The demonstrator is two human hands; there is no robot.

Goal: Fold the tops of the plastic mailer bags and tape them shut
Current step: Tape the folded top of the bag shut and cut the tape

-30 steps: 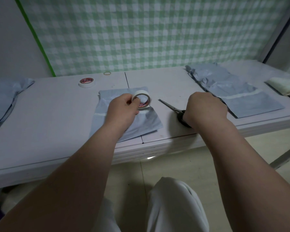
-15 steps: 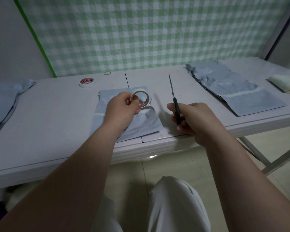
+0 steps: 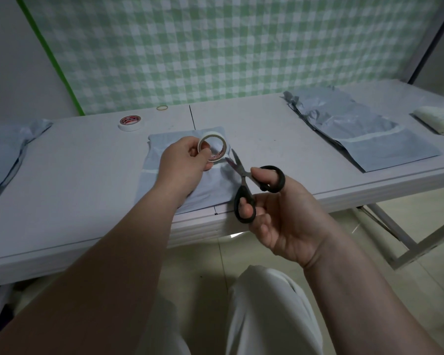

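The left hand (image 3: 183, 163) pinches a tape roll (image 3: 212, 146) above the folded mailer bag (image 3: 187, 170) lying at the table's (image 3: 62, 175) near edge. The right hand (image 3: 274, 211) grips black scissors (image 3: 249, 185), fingers through the loops, blades parted just beside the roll. A clean cut likely needs the tape strip held taut, with the blades square across it.

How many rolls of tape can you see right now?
2. The held tape roll is pinched in the left hand over the mailer bag; the spare tape roll lies flat on the table, back left. None appears hidden.
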